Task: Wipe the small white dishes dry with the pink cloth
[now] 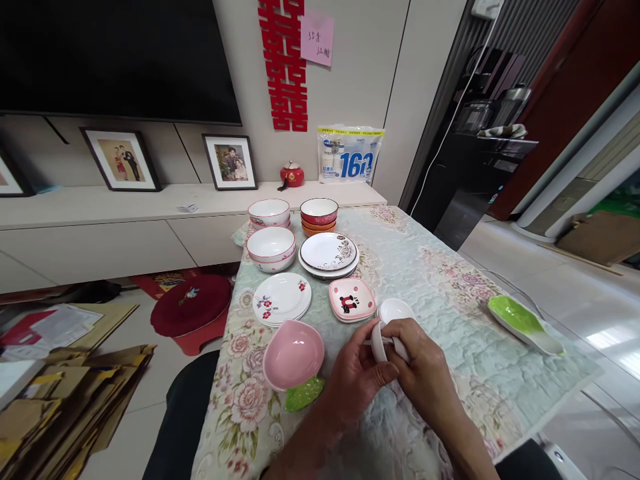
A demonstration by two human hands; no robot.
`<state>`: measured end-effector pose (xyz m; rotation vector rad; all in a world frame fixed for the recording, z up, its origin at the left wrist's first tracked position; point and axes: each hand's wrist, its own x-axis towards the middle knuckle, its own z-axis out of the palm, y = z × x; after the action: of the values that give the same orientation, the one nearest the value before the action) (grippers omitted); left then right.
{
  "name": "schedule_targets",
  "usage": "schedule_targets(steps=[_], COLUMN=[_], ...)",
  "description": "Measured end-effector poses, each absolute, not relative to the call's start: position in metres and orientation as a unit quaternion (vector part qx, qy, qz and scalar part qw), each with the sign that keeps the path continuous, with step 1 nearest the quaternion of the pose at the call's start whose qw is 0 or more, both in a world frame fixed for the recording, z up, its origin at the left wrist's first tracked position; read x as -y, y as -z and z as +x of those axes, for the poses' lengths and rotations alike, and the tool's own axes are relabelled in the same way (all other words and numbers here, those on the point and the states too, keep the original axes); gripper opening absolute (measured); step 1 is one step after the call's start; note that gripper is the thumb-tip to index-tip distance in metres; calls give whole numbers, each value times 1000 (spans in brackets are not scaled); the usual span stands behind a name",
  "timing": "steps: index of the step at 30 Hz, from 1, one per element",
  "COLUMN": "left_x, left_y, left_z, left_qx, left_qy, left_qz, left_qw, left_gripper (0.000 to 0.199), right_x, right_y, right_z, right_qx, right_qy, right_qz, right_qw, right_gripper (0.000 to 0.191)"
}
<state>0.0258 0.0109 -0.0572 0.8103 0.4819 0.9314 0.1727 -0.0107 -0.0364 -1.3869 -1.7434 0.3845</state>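
Note:
A small white bowl is tilted on its side between my two hands. My left hand is closed round its left side, with the thumb at the lower rim. My right hand grips it from the right, its fingers bent at the bowl's opening. Some white material shows between the right fingers; I cannot tell whether it is cloth or tissue. Just beyond the hands stands another small white bowl. Square pink cat plates lie near my left fingertips, and a pink strawberry-shaped dish with a green leaf sits farther left.
Flowered plates, brown-patterned plates, red-rimmed white bowls and red and orange bowls stand in stacks farther back. A green-and-white long dish lies at the right on the floral tablecloth. Behind is a white cabinet.

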Motion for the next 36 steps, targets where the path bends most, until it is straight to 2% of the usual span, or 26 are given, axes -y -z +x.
schedule_targets(steps=[3,5,8,10,12,15,18,21,24,28,31,36], left_x=[-11,-10,-8,-7,-8,-10,-12,-11,-11,-12,-13,-12], left_y=[57,55,53,54,56,59,61,63,63,61,59,58], left_z=[25,26,28,29,29,27,26,27,29,29,26,24], left_qx=[-233,-217,-182,-170,-170,-185,-212,-227,-210,-184,-194,-205], left_qy=[-436,-438,-416,-408,-421,-444,-451,-450,-438,-425,-426,-415], left_qz=[375,372,376,384,389,389,390,392,387,379,370,364], left_qw=[784,790,808,811,801,785,775,770,784,801,803,808], left_gripper=[81,75,58,53,55,65,73,79,79,75,72,72], right_x=[15,16,12,8,5,5,9,13,14,13,14,18], right_y=[26,23,30,38,46,48,40,33,34,38,34,22], right_z=[175,177,177,175,173,170,171,173,170,166,173,192], right_qx=[675,661,658,667,673,672,661,602,484,418,485,639], right_qy=[-263,-295,-225,-148,-96,-93,-179,-334,-430,-464,-480,-426], right_qz=[-544,-519,-504,-514,-531,-554,-570,-576,-577,-551,-512,-496], right_qw=[423,455,513,518,506,483,454,440,498,554,522,405], right_gripper=[14,12,12,15,17,16,12,6,21,30,24,4])
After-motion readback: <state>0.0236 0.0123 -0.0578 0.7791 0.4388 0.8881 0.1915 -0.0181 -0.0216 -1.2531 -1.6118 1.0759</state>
